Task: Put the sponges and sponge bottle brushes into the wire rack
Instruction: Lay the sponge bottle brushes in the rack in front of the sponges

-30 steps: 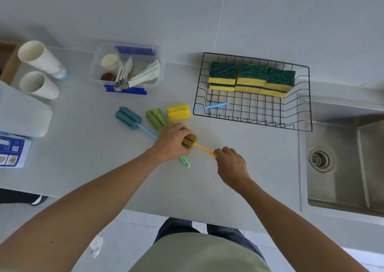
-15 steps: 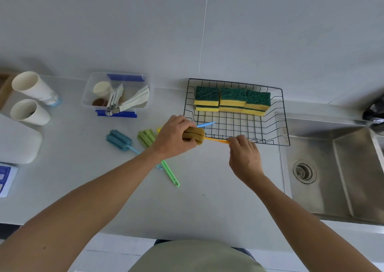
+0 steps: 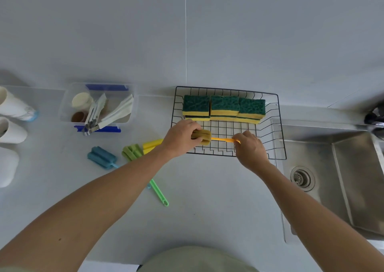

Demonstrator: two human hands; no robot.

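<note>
The black wire rack (image 3: pixel 278 138) stands against the wall with several green-and-yellow sponges (image 3: pixel 224 108) lined up along its back. Over the rack's front half, both hands hold one bottle brush level: my left hand (image 3: pixel 178 137) grips its brown sponge head (image 3: pixel 204 137), and my right hand (image 3: pixel 250 148) pinches the end of its orange handle (image 3: pixel 222 139). Three more brushes lie on the counter left of the rack: a yellow-headed one (image 3: pixel 151 145), a green one (image 3: pixel 133 152) with a long green handle, and a blue one (image 3: pixel 101 157).
A clear plastic tub (image 3: pixel 68 107) with tongs and small cups sits at the back left. White paper cups (image 3: pixel 12 107) stand at the far left edge. A steel sink (image 3: pixel 340 180) with a drain lies right of the rack.
Both hands lifted the brown-headed brush off the counter and carried it right and back, from in front of the rack to over its front half.
</note>
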